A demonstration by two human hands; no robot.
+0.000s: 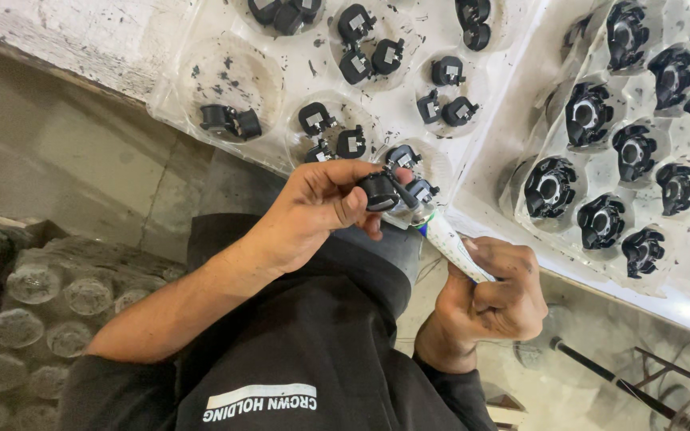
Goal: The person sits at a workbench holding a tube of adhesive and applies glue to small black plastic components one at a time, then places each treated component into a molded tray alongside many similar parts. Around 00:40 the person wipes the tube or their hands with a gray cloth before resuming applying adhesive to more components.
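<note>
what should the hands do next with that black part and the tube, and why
Probably ease the tube's tip onto the small black part. The left hand pinches the part over the clear tray; the right hand aims the tube at it.

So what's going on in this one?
A person is working over a bench. The left hand pinches a small black round part in its fingers. The right hand grips a white pen-like tool, its tip up at that part. Just above, a clear tray holds similar small black parts in its wells; a second tray to the right holds larger black ring-shaped parts.
</note>
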